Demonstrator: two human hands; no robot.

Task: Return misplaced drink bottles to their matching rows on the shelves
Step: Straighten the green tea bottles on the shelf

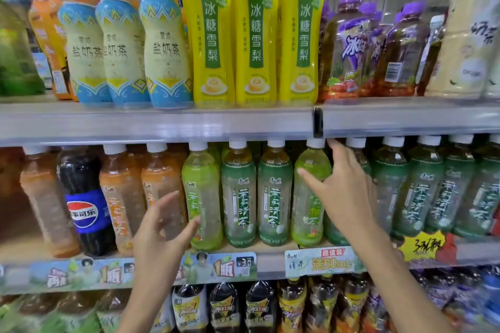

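Head view, left hand [162,227]: fingers spread and empty, fingertips [195,222] just touching the lower label of a light-green bottle [201,197] at the left end of the green tea run.
Head view, right hand [343,192]: fingers wide, holding nothing — thumb tip resting on a second light-green bottle [311,192], index raised toward the caps under the upper shelf edge [162,121].
Row between the hands: two dark-green jasmine tea bottles [257,192], flanked by the two light-green ones; more dark-green bottles stand to the right of the right hand.
Stray, left of the left hand: a Pepsi bottle [84,203] stands among the orange tea bottles [121,197] — plainly out of its row.
Progress: looks early; nothing lifted, Pepsi not yet moved, light-green pair apparently split.
Axis: both light-green bottles upright, long axis vertical, white caps up, labels facing out; Pepsi leans slightly.
Next, by guess: close one hand on a light-green bottle.
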